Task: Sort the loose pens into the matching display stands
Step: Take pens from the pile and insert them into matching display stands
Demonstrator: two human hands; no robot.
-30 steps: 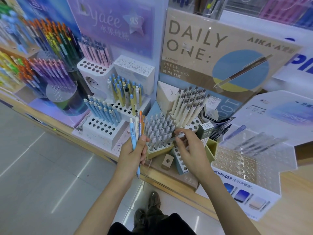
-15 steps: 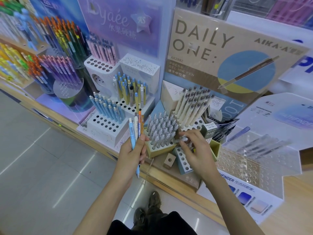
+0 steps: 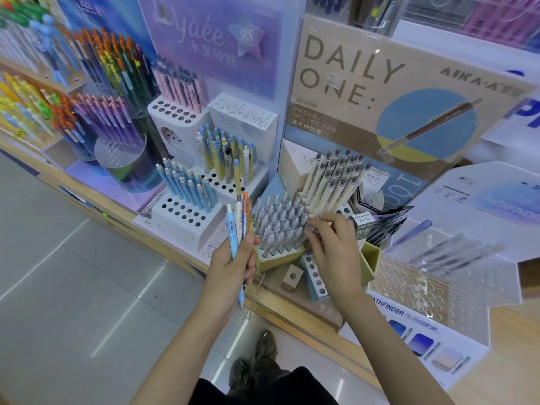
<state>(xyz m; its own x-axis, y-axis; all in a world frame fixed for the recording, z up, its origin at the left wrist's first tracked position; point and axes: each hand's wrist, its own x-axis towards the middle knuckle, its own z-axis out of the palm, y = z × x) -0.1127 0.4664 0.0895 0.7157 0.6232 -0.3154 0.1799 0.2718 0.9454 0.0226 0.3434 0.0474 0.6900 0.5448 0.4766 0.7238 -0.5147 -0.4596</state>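
**Head view, lower centre of the frame.** Over the preceding second the right hand [image 3: 330,248] had closed in from the right. It now lay against the right edge of the olive-yellow cardboard stand [image 3: 277,261], which was packed with grey translucent pens [image 3: 280,223]. Its fingertips [image 3: 324,220] were pinched narrowly on the cap of one further grey pen [image 3: 309,228], whose barrel was hidden among the others. A second earlier that cap had stood clear of the stand; here it sat beside the neighbouring caps. This suggests the pen was being seated in an outer hole of its matching stand, though whether it was fully home could not be told. The left hand [image 3: 233,266] stayed just left of the stand. It gripped an upright bundle of loose pens [image 3: 238,226] in light blue, white and orange, all still to be sorted.
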